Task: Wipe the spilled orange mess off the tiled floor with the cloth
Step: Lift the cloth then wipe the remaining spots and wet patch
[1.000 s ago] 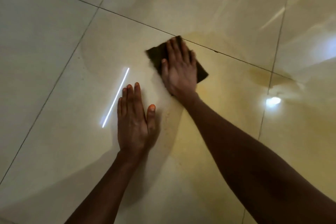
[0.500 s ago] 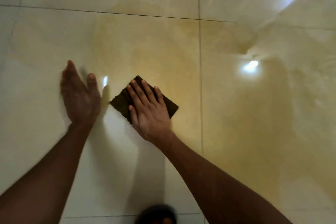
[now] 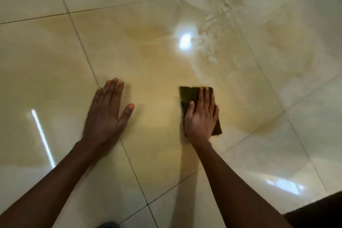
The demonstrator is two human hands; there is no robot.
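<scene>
A dark brown cloth [image 3: 187,94] lies flat on the glossy cream tiled floor [image 3: 37,65]. My right hand [image 3: 201,114] presses down on it, palm flat with the fingers laid over it, covering most of it. My left hand [image 3: 107,113] rests flat on the tile to the left, fingers spread, holding nothing. A thin orange film [image 3: 148,50] spreads over the tiles ahead of and around both hands, with darker patches [image 3: 146,32] near the middle and a smeared edge [image 3: 266,127] to the right.
Dark grout lines [image 3: 83,50] cross the floor. Bright lamp glare [image 3: 185,41] sits ahead of the cloth, with streaky wet marks [image 3: 212,24] beyond it. A dark shape [image 3: 318,211] fills the bottom right corner.
My right hand has slid the cloth to the right and away from my left hand. My view has turned, and the left hand has shifted and now lies flat with the fingers spread.
</scene>
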